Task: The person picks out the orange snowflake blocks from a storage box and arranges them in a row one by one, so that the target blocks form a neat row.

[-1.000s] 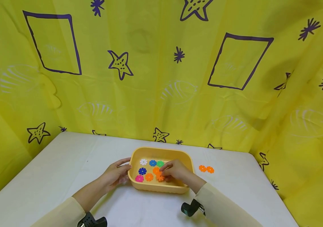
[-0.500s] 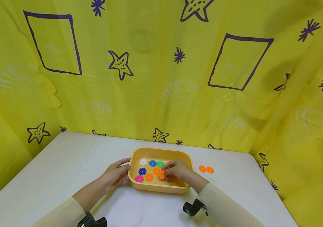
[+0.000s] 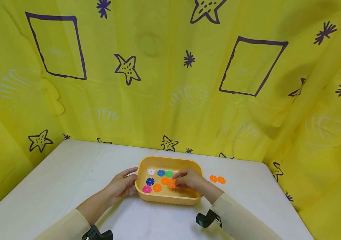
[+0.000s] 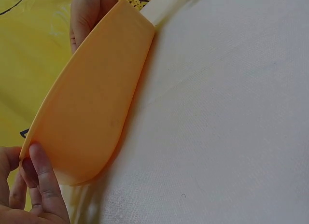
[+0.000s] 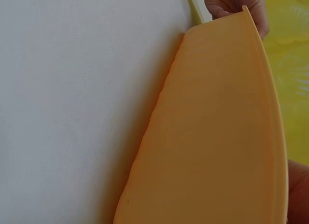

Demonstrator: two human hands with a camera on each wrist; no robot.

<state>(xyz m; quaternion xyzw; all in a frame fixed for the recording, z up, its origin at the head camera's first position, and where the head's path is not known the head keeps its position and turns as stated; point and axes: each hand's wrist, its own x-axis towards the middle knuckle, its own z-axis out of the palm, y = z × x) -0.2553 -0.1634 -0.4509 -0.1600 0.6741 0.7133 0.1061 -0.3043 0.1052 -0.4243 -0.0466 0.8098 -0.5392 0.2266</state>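
Note:
A yellow-orange plastic basket stands on the white table in the head view. My left hand grips its left rim, with thumb and fingers around the edge in the left wrist view. Over the basket's right half, my right hand pinches an orange snowflake disc. Beside that disc lie two more, an orange disc and an orange disc. A pink disc, dark blue disc, white disc, blue disc and green disc also lie inside. The basket wall hides most of my right hand in the right wrist view.
Two orange discs lie side by side on the table, right of the basket. A yellow curtain with dark drawings hangs behind the table and along both sides.
My right hand has shifted slightly right inside the basket, and the orange disc in its fingers has moved with it. The left hand keeps its grip on the rim.

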